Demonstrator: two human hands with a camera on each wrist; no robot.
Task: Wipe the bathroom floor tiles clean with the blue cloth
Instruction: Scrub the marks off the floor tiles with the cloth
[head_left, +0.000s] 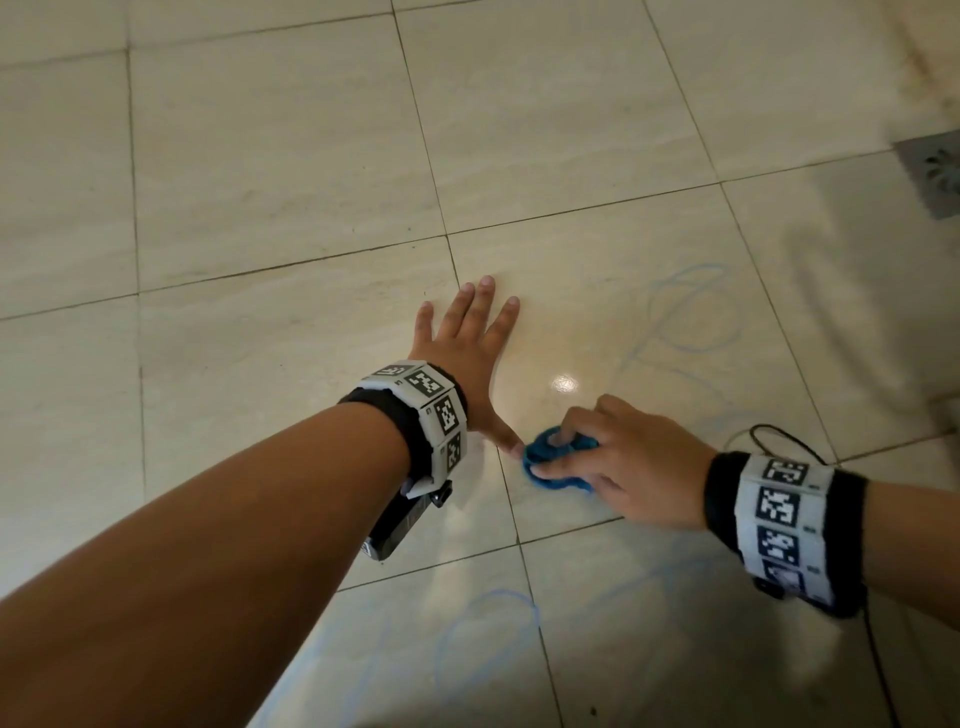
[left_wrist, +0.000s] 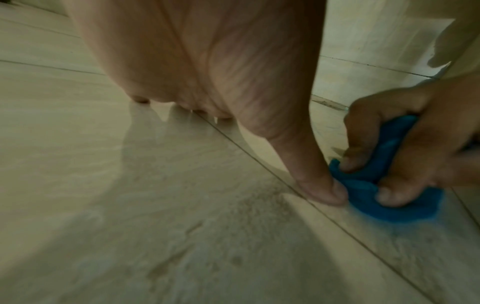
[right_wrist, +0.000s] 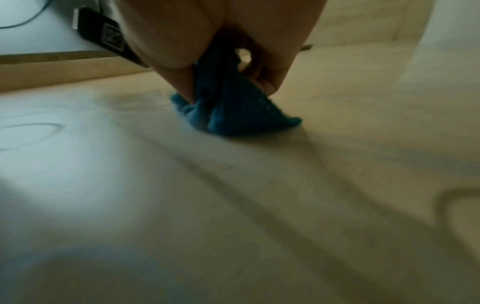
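Note:
A small bunched blue cloth (head_left: 553, 465) lies pressed on the cream floor tiles (head_left: 291, 171). My right hand (head_left: 623, 462) grips it with curled fingers, seen close in the left wrist view as the cloth (left_wrist: 374, 197) and in the right wrist view as the cloth (right_wrist: 233, 109). My left hand (head_left: 467, 353) lies flat on the tile with fingers spread, its thumb (left_wrist: 322, 185) touching the cloth's left edge. Faint blue scribble lines (head_left: 691, 322) mark the tiles to the right and more blue lines (head_left: 488, 623) run below the hands.
A grey floor drain (head_left: 935, 171) sits at the far right edge. A thin black cable (head_left: 779, 441) loops from my right wristband. Dark grout lines cross the floor. A pale wall or fixture base (right_wrist: 39, 41) shows at the upper left of the right wrist view.

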